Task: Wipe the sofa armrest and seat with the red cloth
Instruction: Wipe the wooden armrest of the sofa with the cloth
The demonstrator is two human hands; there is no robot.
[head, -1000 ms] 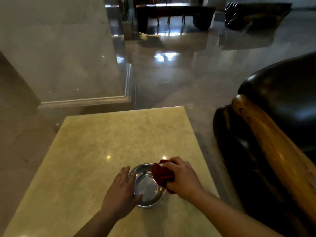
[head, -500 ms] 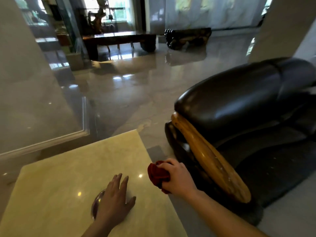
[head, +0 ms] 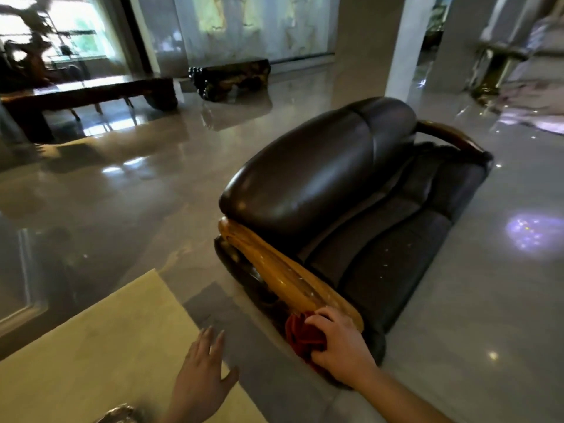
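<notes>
- Red cloth (head: 303, 335): deep red, bunched into soft folds, gripped in the right hand (head: 341, 349) and pressed to the near end of the wooden armrest (head: 283, 276).
- The right hand's fingers curl closed around the cloth, knuckles up.
- The armrest is glossy amber wood, running along the sofa's near side.
- The sofa (head: 320, 178) is dark brown leather with a rounded back; pale specks dot its seat (head: 387, 257).
- The left hand (head: 201, 380) is spread flat and empty over the edge of the yellowish marble table (head: 91, 346).
- A metal bowl (head: 119, 415) peeks in at the bottom.
</notes>
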